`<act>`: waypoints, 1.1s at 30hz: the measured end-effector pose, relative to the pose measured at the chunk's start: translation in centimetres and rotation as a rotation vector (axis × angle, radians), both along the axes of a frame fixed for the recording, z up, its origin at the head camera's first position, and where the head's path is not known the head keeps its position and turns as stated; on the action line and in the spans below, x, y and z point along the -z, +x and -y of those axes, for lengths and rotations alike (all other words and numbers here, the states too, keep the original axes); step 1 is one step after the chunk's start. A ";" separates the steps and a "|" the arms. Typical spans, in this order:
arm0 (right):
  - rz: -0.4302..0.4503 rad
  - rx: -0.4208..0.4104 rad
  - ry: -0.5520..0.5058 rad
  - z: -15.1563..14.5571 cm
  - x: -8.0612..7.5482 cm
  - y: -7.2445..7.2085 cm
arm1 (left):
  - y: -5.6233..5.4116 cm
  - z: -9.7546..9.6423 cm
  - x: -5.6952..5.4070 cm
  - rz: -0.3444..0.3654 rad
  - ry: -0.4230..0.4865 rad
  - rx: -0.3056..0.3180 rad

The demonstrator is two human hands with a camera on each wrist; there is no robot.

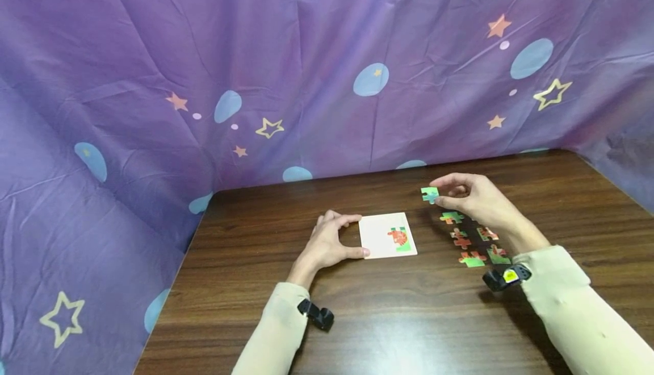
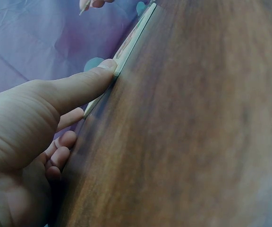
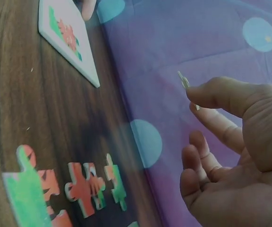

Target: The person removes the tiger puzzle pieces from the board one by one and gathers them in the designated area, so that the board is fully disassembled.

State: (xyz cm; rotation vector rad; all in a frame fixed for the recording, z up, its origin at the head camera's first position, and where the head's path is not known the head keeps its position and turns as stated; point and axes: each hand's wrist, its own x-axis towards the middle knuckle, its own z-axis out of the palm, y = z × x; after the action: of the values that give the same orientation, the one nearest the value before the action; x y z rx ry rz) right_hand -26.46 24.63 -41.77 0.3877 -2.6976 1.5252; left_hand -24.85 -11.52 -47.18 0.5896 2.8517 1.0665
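A square white puzzle board [image 1: 377, 237] lies on the table with an orange and green section of puzzle [image 1: 400, 239] at its right side. My left hand [image 1: 327, 241] holds the board by its left edge, thumb at the near corner and index finger at the far one. Above the table, beyond the board's right side, my right hand [image 1: 475, 198] pinches a green and blue puzzle piece [image 1: 430, 194] between thumb and index finger. In the right wrist view this piece [image 3: 184, 81] is seen almost edge-on, its picture hidden.
Several loose puzzle pieces lie right of the board, under and beside my right forearm, among them a green and orange one [image 1: 452, 218] and a red one [image 1: 461, 240]. A purple curtain [image 1: 327, 80] hangs behind the brown wooden table [image 1: 245, 261].
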 end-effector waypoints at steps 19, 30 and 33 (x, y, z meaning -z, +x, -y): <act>-0.008 -0.101 0.182 -0.7 3.1 -0.7 | -0.6 0.2 0.9 -0.002 0.032 -0.008; -0.033 -0.112 0.204 -0.6 3.8 -0.9 | -0.2 0.2 0.3 0.003 0.011 -0.003; -0.051 -0.113 0.215 -0.4 3.9 -0.9 | -0.3 0.1 0.3 0.005 0.006 -0.002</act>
State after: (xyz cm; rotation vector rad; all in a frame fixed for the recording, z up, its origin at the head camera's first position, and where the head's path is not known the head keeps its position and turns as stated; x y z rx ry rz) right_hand -27.39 25.07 -45.70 0.5857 -2.8514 1.2313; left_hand -25.15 -11.64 -47.44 0.5839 2.8463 1.0763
